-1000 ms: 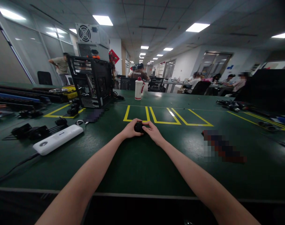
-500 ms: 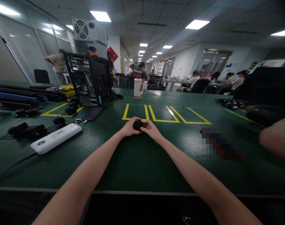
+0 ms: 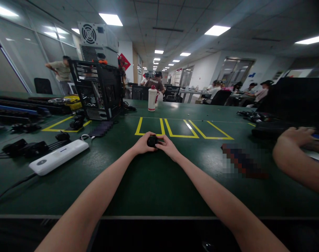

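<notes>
My left hand point(image 3: 142, 144) is wrapped round a small, rounded black object point(image 3: 151, 141) just above the green table point(image 3: 148, 185). From the other side my right hand point(image 3: 169, 146) grips the same object with thumb and fingertips. Its exact kind is too dark and too covered by fingers to make out. Both forearms reach in from the bottom of the view. Just beyond my hands, yellow tape outlines point(image 3: 179, 136) mark the table top.
To the left lie a white power strip point(image 3: 62, 155) and black adapters point(image 3: 38, 147). Behind stands an open computer case point(image 3: 98, 91); a white bottle point(image 3: 152, 99) is straight ahead. A blurred, dark-red item point(image 3: 243, 162) lies right, near another person's arm point(image 3: 293, 157).
My hands keep hold of the black object, with only a slight shift of the right fingers. The other person's arm has come further in from the right. The view has turned slightly.
</notes>
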A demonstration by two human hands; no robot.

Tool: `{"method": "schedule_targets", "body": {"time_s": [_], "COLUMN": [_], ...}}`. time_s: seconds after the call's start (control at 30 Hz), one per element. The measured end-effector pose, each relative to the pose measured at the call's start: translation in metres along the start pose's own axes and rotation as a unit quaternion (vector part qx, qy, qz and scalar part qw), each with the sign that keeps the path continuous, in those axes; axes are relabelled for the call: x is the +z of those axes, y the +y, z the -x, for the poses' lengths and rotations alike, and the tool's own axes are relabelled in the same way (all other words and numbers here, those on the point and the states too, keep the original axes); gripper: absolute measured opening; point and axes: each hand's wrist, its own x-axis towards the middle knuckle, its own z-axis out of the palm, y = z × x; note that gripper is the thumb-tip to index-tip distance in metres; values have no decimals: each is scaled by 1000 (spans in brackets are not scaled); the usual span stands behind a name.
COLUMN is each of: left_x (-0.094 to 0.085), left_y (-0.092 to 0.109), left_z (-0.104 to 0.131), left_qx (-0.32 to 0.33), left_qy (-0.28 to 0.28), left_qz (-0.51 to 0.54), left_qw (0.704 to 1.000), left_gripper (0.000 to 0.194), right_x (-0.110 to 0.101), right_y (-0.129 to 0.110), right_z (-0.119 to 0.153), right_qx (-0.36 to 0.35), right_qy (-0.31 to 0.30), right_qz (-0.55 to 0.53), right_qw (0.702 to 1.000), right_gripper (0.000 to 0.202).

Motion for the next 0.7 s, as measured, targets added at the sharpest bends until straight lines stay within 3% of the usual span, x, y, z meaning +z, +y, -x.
{"method": "schedule_targets", "body": {"time_s": [0.17, 0.37, 0.53, 0.7], "left_x": [1, 2, 2, 1], "left_y": [0, -3, -4, -2], "left_z": [-1, 0, 0, 0], "left_qx": [6, 19, 6, 4], "left_qy": [1, 12, 12, 6], "left_qz": [-1, 12, 11, 6], "left_qw": [1000, 1000, 1000, 1000], "left_gripper": [60, 59, 59, 60], "right_x": [2, -1, 0, 1], "right_y": [0, 3, 1, 0], "right_z": [0, -2, 0, 0], "right_qx": [-17, -11, 2, 1], "right_qy": [33, 8, -7, 12], "right_qz": [45, 7, -13, 2], "right_qw": [998, 1000, 1000, 1000], "right_gripper": [21, 35, 36, 23]}}
